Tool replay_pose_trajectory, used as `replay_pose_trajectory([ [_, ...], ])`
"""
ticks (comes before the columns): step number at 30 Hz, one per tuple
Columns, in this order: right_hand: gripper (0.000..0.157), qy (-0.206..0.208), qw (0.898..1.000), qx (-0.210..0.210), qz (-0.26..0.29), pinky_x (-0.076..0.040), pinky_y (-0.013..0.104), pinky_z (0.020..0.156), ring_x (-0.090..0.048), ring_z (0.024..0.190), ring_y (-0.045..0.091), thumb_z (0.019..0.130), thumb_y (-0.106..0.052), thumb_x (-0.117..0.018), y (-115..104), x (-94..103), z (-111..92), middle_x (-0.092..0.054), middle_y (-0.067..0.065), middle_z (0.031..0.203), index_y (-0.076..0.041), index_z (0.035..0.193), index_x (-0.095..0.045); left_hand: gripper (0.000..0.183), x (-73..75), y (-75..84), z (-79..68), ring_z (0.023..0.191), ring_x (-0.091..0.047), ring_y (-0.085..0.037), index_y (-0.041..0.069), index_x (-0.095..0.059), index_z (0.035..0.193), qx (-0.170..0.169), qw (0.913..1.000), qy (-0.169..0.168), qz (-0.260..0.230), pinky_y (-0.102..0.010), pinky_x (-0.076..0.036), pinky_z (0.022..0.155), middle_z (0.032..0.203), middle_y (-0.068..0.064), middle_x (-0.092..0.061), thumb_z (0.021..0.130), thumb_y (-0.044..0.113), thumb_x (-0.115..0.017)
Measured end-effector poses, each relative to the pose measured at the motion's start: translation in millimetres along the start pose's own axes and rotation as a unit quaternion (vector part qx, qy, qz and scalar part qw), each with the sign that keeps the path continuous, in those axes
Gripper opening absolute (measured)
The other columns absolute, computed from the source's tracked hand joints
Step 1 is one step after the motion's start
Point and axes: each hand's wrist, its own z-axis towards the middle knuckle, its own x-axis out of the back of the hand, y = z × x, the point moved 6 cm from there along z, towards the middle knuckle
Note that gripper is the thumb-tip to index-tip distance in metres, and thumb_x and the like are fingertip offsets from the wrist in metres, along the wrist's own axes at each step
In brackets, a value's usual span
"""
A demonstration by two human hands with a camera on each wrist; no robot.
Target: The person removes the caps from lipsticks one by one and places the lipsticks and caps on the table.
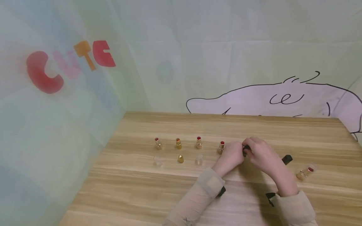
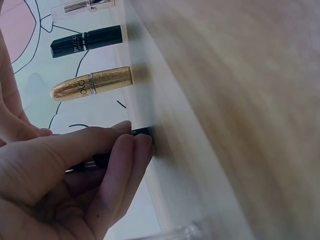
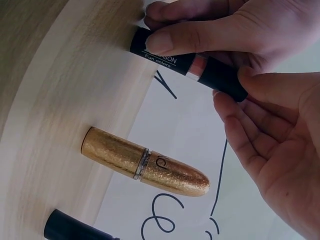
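At four o'clock from the head view's centre, over the wood-grained table (image 1: pixel 127 188), the left hand (image 1: pixel 232 154) grips a smooth, black, white-lettered cylindrical lipstick (image 3: pixel 184 62); the right hand (image 1: pixel 263 155) pinches its cap (image 3: pixel 220 80), a reddish band (image 3: pixel 196 67) between. In the right wrist view, a glittery, bullet-shaped gold tube (image 3: pixel 145 161) stands at its seven o'clock.

Black lipstick tube (image 3: pixel 182 62), pale "Fun colors" lettering on body. Held near upright, lower end close to desk (image 3: pixel 55 95); contact undetermined. Black cap (image 3: pixel 221 82) partly withdrawn; reddish, silver-edged band (image 3: pixel 196 67) exposed between.
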Motion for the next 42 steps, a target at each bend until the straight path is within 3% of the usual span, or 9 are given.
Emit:
replay_pose_trajectory([
  [9,0.014,0.001,1.000,0.004,0.008,-0.049,0.035,0.064,-0.059,0.074,0.019,0.077,0.007,-0.069,2.1,0.5,-0.4,-0.065,0.009,0.082,0.001,0.090,-0.065,0.022,0.9,0.3,0.5,0.051,-0.042,-0.007,0.018,-0.052,0.061,-0.006,0.9997,0.005,-0.023,-0.021,-0.031,0.042,0.059,0.006,-0.052,0.073,0.012,-0.070],
  [16,0.013,-0.004,1.000,-0.004,0.007,-0.049,0.033,0.062,-0.059,0.073,0.017,0.078,0.005,-0.070,2.8,0.4,-2.4,-0.065,0.009,0.083,0.001,0.090,-0.066,0.020,2.1,2.4,-1.1,0.054,-0.050,-0.007,0.018,-0.056,0.061,-0.022,0.9993,0.023,0.019,-0.023,-0.033,0.043,0.063,0.006,-0.061,0.072,0.016,-0.072],
  [24,0.012,-0.007,1.000,-0.023,0.004,-0.046,0.028,0.058,-0.056,0.067,0.012,0.078,0.002,-0.071,2.9,2.2,-3.0,-0.066,0.008,0.081,0.000,0.090,-0.067,0.020,0.6,2.3,-1.0,0.055,-0.050,-0.007,0.019,-0.055,0.061,-0.016,0.9997,0.014,0.015,-0.023,-0.032,0.044,0.063,0.007,-0.061,0.073,0.017,-0.071],
  [33,0.013,-0.003,1.000,-0.005,0.002,-0.047,0.030,0.059,-0.057,0.068,0.013,0.077,0.004,-0.071,0.3,4.3,-3.0,-0.064,0.007,0.080,0.001,0.089,-0.067,0.022,-0.7,1.0,-0.5,0.055,-0.050,-0.008,0.019,-0.054,0.060,0.005,1.0000,0.005,0.005,-0.024,-0.031,0.046,0.063,0.007,-0.060,0.073,0.017,-0.071],
  [42,0.014,0.003,1.000,0.004,0.002,-0.049,0.033,0.062,-0.060,0.072,0.016,0.077,0.004,-0.071,1.8,5.6,-4.6,-0.065,0.008,0.083,0.000,0.089,-0.067,0.028,0.8,3.3,-1.5,0.053,-0.045,-0.007,0.020,-0.048,0.058,0.000,1.0000,-0.004,0.002,-0.023,-0.030,0.044,0.058,0.008,-0.051,0.074,0.016,-0.071],
])
